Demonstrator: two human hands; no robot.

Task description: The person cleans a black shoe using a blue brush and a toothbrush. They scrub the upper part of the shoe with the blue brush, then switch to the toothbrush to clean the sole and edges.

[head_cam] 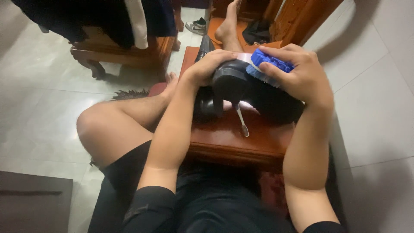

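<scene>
Your left hand point(207, 64) clamps the black shoe point(241, 86) above the worktop point(224, 138), your right grip point(297, 73) closed on the blue brush point(269, 62) against it, so a hard stroke could twist the shoe loose onto the toothbrush point(241, 121) below.

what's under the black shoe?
A reddish wooden stool sits under the black shoe, with a toothbrush lying on it below the sole. The shoe and both hands cover the rest of the stool top.
</scene>
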